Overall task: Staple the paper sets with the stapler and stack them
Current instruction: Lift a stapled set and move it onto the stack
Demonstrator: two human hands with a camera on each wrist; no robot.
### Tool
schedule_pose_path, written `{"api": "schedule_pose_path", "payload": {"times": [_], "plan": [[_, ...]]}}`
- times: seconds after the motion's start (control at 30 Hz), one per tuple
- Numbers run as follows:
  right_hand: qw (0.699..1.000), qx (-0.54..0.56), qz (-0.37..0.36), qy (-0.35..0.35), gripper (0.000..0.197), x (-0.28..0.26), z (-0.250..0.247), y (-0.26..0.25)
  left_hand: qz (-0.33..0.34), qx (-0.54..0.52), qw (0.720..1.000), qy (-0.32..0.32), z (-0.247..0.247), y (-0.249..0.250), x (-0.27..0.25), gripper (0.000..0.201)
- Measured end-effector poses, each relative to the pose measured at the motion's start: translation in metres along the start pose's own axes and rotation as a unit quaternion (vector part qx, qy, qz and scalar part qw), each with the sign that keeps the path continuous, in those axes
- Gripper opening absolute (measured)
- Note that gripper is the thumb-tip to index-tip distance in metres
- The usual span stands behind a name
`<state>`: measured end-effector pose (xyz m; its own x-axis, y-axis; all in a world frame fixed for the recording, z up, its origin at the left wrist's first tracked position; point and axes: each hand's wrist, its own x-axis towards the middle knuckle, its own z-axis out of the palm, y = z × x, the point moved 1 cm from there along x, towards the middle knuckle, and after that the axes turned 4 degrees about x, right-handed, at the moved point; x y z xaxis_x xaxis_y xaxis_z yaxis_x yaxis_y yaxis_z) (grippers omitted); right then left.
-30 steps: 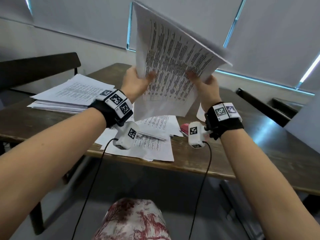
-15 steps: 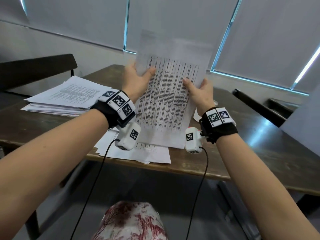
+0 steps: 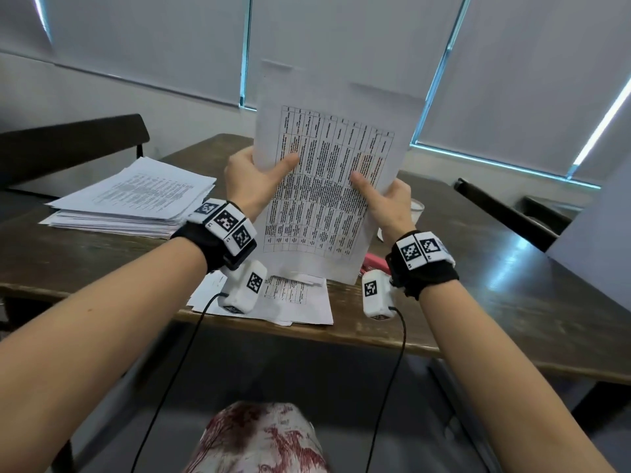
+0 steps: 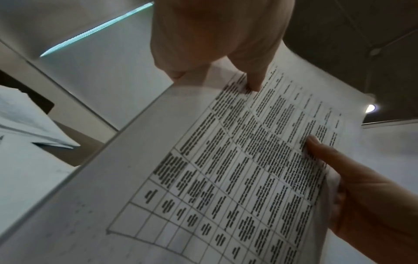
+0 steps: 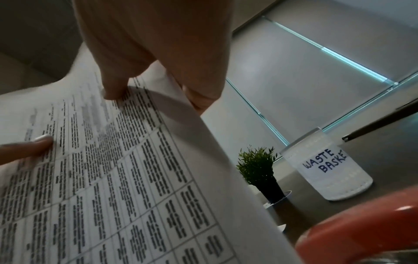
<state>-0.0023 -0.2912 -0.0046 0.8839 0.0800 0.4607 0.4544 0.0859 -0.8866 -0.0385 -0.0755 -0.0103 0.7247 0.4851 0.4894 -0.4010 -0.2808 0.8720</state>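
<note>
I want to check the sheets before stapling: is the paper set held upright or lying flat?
Upright: both hands grip the paper set by its side edges, its bottom edge down near the table.

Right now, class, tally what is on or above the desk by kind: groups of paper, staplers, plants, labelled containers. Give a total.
Groups of paper: 3 (held paper set, big stack, loose sheets)
Staplers: 1 (red stapler, partly hidden)
Plants: 1 (small potted plant)
Labelled containers: 1 (waste basket cup)
Total: 6
</note>
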Motion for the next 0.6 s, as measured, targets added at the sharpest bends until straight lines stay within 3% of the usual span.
{"api": "schedule_pose_path", "payload": {"times": [0.17,0.3,0.4,0.6], "plan": [[0.999,0.05,0.006,0.016,0.017,0.005,-0.003,-0.006,0.009,0.03,0.999,-0.008,-0.002,0.013,0.002,0.064],[0.996,0.049,0.066,-0.021,0.03,-0.006,-0.007,0.009,-0.034,0.009,0.997,-0.071,0.001,-0.006,-0.01,0.056],[0.993,0.063,0.081,-0.05,0.045,-0.014,-0.006,0.016,-0.046,0.028,0.995,-0.082,0.003,-0.024,-0.018,0.044],[0.997,0.07,0.014,0.007,0.024,-0.01,-0.01,-0.005,0.012,0.018,0.998,-0.062,0.013,0.003,-0.02,0.032]]}}
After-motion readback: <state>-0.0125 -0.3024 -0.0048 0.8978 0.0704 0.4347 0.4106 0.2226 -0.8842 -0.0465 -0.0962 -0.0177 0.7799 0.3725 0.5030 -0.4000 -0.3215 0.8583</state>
